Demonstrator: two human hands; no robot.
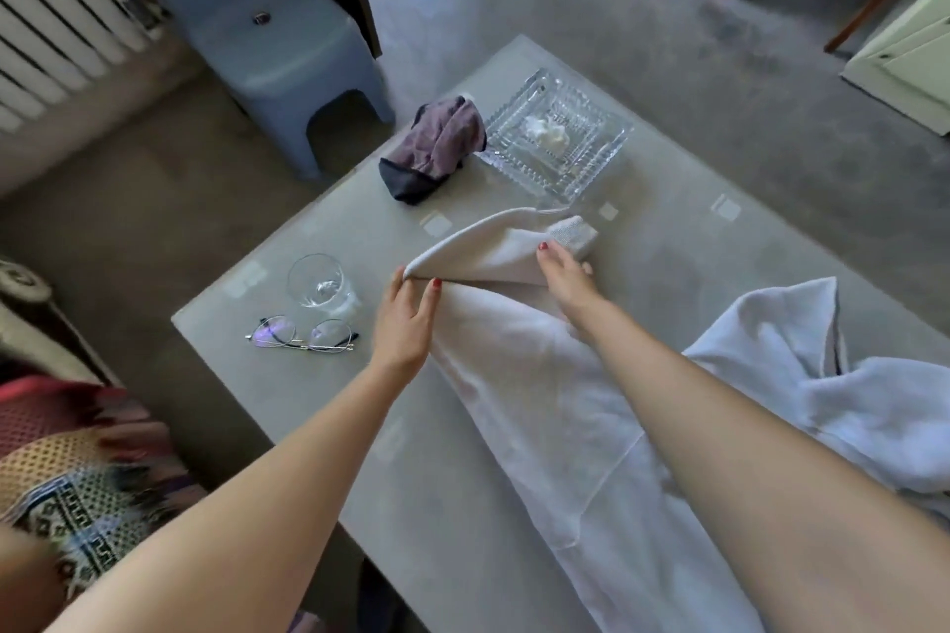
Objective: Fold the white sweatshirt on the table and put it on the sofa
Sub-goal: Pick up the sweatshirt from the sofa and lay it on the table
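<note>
The grey desk carries a drinking glass, spectacles, a cut-glass dish and a dark purple cloth. Across it lies the white sweatshirt, one sleeve bent back near the dish. My left hand pinches the sleeve's fold, and my right hand grips it near the cuff.

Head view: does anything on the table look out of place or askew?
A crumpled purple cloth lies bunched against the glass dish, which holds a wadded white scrap. The eyeglasses lie open beside the drinking glass. Nothing looks spilled or damaged.
</note>
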